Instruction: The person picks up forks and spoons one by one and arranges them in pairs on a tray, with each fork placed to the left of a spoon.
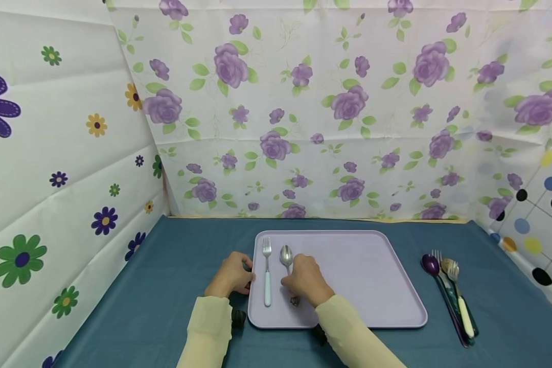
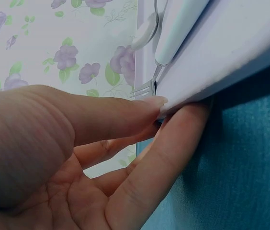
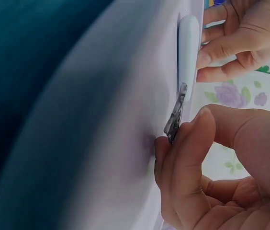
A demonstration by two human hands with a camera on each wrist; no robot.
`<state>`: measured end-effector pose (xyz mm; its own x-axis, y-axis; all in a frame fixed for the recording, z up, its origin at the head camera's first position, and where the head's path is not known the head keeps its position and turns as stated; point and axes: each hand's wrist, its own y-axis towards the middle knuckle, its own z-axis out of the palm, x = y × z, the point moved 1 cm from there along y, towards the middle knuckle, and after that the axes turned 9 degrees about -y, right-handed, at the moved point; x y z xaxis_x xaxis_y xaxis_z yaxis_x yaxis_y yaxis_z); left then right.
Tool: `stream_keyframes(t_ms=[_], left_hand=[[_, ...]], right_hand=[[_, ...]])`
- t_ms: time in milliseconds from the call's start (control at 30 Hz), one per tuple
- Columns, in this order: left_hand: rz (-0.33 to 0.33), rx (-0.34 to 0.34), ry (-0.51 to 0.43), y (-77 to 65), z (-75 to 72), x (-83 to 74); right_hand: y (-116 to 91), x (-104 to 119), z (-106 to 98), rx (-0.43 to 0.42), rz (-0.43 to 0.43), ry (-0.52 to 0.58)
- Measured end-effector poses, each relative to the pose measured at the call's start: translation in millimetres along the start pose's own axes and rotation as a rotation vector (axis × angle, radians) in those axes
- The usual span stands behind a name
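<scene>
A pale lilac tray lies on the table. On its left part is a fork with a pale mint handle, tines pointing away from me. To the right of the fork lies a metal spoon with an ornate handle end, its bowl also pointing away. My right hand pinches the spoon's handle between thumb and fingers, low over the tray. At the tray's left rim, my left hand holds the edge, thumb on top and fingers beneath it, as the left wrist view shows.
Right of the tray, a small pile of cutlery rests on the blue-green cloth: a purple spoon, a fork with a cream handle and other pieces. Flower-patterned sheets stand behind and to the left; a dotted sheet stands right.
</scene>
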<state>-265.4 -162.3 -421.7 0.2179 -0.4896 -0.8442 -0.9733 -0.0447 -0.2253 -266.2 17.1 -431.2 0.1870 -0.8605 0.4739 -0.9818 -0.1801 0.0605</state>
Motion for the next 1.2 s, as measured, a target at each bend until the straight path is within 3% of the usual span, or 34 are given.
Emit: stream_keyframes(t_ms=[1200], left_hand=[[0.012,-0.006,-0.011,-2.1,-0.1,-0.2]], right_hand=[[0.9,10.2,9.5,-0.041,0.052,-0.025]])
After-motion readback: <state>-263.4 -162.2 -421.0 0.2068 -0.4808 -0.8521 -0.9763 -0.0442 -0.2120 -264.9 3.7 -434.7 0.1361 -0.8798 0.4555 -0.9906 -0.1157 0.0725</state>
